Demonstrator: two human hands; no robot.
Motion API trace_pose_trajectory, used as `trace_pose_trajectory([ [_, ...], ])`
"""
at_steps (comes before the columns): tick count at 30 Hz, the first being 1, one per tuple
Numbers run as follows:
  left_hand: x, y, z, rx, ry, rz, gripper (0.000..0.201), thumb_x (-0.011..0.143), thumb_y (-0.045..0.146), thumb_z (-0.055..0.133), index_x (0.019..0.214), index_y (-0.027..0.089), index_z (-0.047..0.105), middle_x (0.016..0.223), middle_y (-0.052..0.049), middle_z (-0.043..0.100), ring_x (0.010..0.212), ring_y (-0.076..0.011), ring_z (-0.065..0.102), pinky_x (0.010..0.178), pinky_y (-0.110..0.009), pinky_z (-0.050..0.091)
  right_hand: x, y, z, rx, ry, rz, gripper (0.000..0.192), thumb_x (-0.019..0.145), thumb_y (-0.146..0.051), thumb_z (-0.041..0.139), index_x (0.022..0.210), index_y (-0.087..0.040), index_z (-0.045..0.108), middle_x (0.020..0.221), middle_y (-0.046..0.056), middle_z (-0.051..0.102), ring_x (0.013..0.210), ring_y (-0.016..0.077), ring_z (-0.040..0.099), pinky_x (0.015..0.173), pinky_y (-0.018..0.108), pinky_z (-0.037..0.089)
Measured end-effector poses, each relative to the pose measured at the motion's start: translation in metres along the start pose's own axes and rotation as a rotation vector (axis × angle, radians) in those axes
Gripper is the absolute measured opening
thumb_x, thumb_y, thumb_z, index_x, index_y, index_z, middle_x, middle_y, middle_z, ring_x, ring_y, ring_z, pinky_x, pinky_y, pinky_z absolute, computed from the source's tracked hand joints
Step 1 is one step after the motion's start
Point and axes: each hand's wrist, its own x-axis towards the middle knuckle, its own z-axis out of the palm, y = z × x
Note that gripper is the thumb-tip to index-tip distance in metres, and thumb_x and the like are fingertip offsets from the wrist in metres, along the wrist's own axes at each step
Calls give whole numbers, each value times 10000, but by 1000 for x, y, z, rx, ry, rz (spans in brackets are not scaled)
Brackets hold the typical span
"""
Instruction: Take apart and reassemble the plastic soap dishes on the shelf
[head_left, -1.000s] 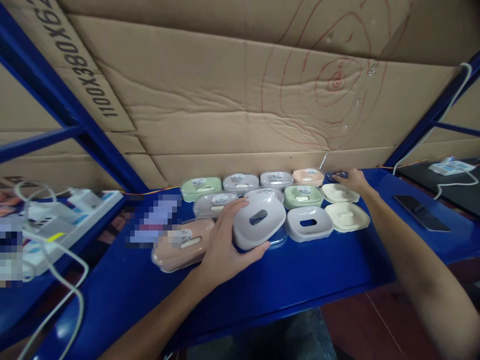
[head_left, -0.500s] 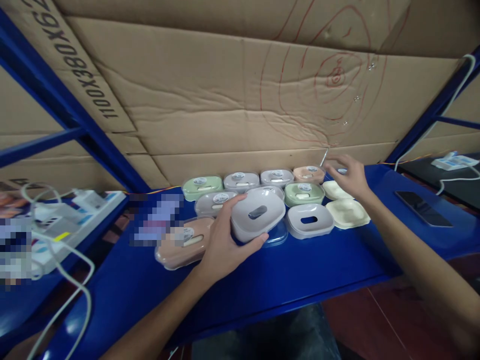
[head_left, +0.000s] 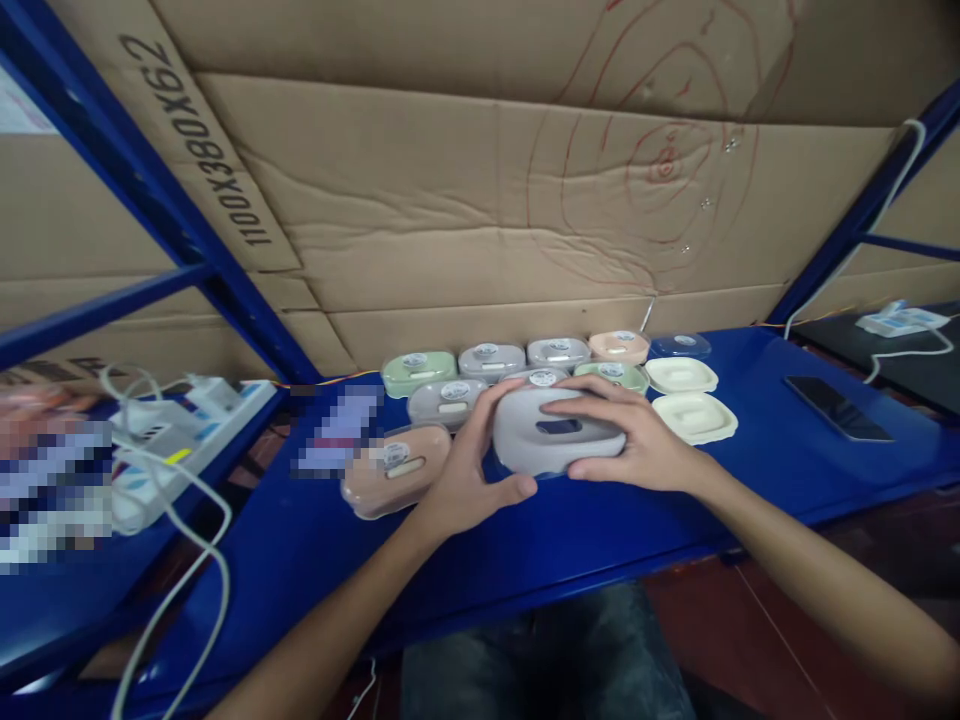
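A grey oval soap box shell [head_left: 525, 440] with a slot in its face sits between my hands, tilted toward me. My left hand [head_left: 469, 470] curves round its left side, fingers along the edge and thumb at the front. My right hand [head_left: 637, 435] grips the right side, fingers over the top and thumb below. Part of a clear cover with a round label [head_left: 544, 378] shows just behind the shell. Left of my left hand lies a peach soap box [head_left: 394, 475] under a clear cover. Two cream trays [head_left: 694, 418] lie right of my right hand.
Behind stand several covered soap boxes, among them a green one [head_left: 418, 372], a grey one [head_left: 491, 360] and a peach one [head_left: 619, 347]. A clear cover [head_left: 679, 346] lies at the back right. A phone [head_left: 838, 407] lies right; power strips [head_left: 187, 440] and cables are left.
My right hand has come from the back of the table, near the thin stick, to the grey shell. The shell has moved slightly right and lower. The second grey shell no longer shows separately.
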Motion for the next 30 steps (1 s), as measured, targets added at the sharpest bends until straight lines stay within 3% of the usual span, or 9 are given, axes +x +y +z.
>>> trace_pose_trajectory([
  [2,-1,1,0,128,-35,36,873,989,706,715,1680,301,369,1731,-164,467,1583,-389,490,1307,-619,432,-15,3,-11,-55,53,55,624,932,-592,848,1494,-354,716,1523,112,645,1407,352,662,1200,533,545],
  [4,-2,2,2,390,-75,63,715,1070,562,654,1669,279,387,1709,-164,494,1597,-375,468,1333,-642,391,-35,5,-25,-124,72,95,627,940,-558,849,1517,-366,695,1525,108,643,1414,361,655,1206,548,539],
  [7,-3,0,9,754,-171,76,504,1073,399,659,1537,233,552,1637,-158,569,1637,-395,398,1339,-676,378,-70,4,-44,-209,10,130,655,938,-522,856,1547,-376,664,1578,111,614,1445,367,633,1206,554,546],
  [9,-5,-5,13,866,-232,85,407,1061,356,672,1436,200,638,1592,-166,607,1654,-412,366,1325,-671,408,-92,1,-50,-253,-56,153,678,927,-521,864,1556,-382,653,1618,113,593,1473,380,611,1200,578,552],
  [12,-7,-15,16,890,-285,93,377,1052,319,679,1403,182,672,1540,-173,650,1629,-403,411,1309,-659,441,-114,-2,-48,-310,-133,168,660,906,-533,873,1524,-398,683,1649,100,586,1529,413,557,1207,647,539],
  [15,-7,-22,17,879,-297,79,394,1050,312,679,1420,178,665,1503,-169,677,1583,-394,473,1296,-670,452,-126,1,-38,-350,-184,144,609,902,-517,867,1484,-429,712,1683,58,570,1596,431,482,1288,728,432],
  [20,-7,-23,17,878,-292,66,401,1061,324,665,1435,178,656,1504,-166,677,1564,-384,487,1288,-662,458,-136,11,-23,-381,-143,130,641,895,-435,855,1514,-450,687,1712,32,540,1656,462,383,1337,834,245],
  [30,-8,-22,18,884,-287,79,411,1065,313,660,1452,175,639,1544,-176,635,1568,-372,486,1302,-632,448,-134,6,-24,-324,-111,122,658,876,-485,883,1501,-411,690,1740,50,501,1663,446,378,1351,785,285],
])
